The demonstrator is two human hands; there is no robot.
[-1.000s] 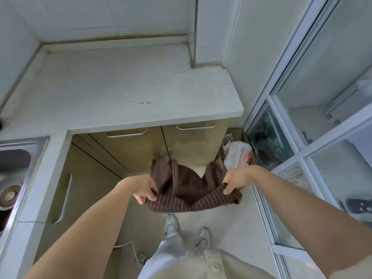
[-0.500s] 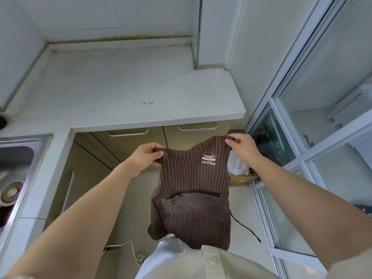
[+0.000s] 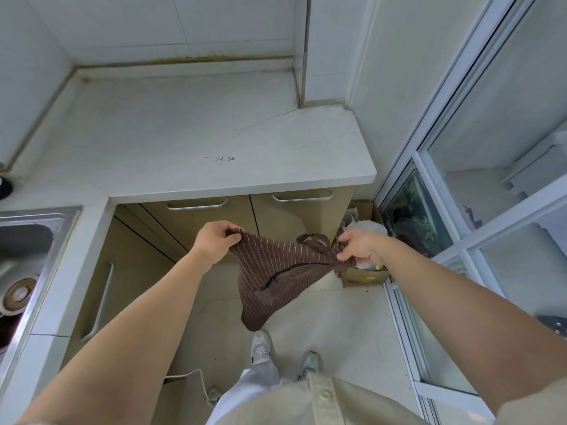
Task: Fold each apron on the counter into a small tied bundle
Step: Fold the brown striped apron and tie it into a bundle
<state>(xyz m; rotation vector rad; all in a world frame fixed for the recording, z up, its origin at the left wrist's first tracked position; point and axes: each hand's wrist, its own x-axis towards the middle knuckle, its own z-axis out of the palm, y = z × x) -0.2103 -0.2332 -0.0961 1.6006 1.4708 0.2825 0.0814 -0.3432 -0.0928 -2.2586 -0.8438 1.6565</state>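
Setting: A tiled kitchen corner seen from above, where a pale counter [image 3: 190, 133] bends in an L around a steel sink [image 3: 66, 228] at the left edge.
Below the counter: Tan cabinet doors [image 3: 196, 222] with bar handles. At their right end a cardboard box [image 3: 363, 275] stands on the floor beside a glass sliding door [image 3: 460, 216].
Apron: A brown apron [image 3: 276, 271] with thin pale stripes hangs in the air in front of the cabinets, lower than the counter and apart from it. It is stretched between both hands and sags to a point above the floor tiles. A dark pocket slit runs across it.
Left hand: The left hand [image 3: 214, 242] has its fingers curled tight round the apron's left top corner.
Right hand: The right hand [image 3: 359, 248] pinches bunched cloth at the right corner, just beside a strap loop [image 3: 313, 239].
Person: Bare forearms reach forward; grey shoes [image 3: 260, 348] stand below the apron's tip.
Floor: A white cord [image 3: 196, 375] lies near the cabinet base.
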